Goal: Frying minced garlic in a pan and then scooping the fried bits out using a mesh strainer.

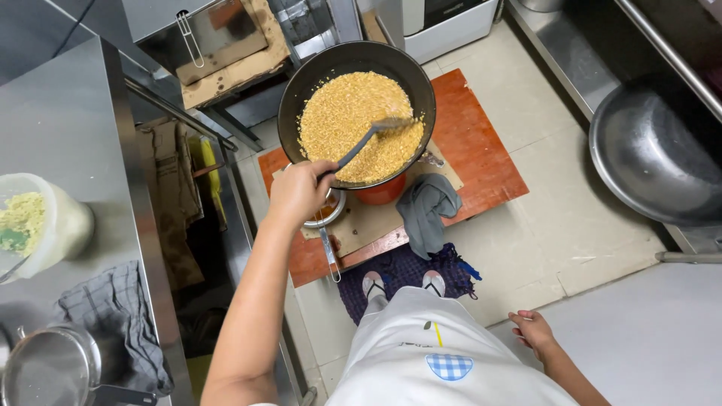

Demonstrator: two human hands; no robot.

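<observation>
Wok [356, 60], dark and round, stands low on the floor over a red-brown board [481, 150], filled with golden-yellow crumbly grains [353, 120]; its support is mostly hidden beneath it, only an orange-red piece [383, 192] showing under the near rim. Spatula [368, 139], grey-handled, slants from the near rim into the grains; its blade is partly sunk in them and blurred, so its shape is hard to make out. Left hand [298, 192] reaches forward on a long extended arm, back of the hand upward, its grip closed around the spatula's handle end; the fingertips are hidden beneath the hand. Small strainer [325, 218] lies just behind that hand, its bowl largely covered by it, its handle pointing toward the feet. Right hand [532, 331] hangs low at the person's side, well apart from the wok, fingers loosely curled and holding nothing. Grey cloth [425, 210] lies on the board beside the wok; two sandalled feet stand on a dark mat [406, 271]. Steel table [68, 135] at the left is cut off by the frame, bearing a plastic container [37, 225] and a checked towel [113, 316]; large steel basin [654, 150] at the right is partly cropped.
</observation>
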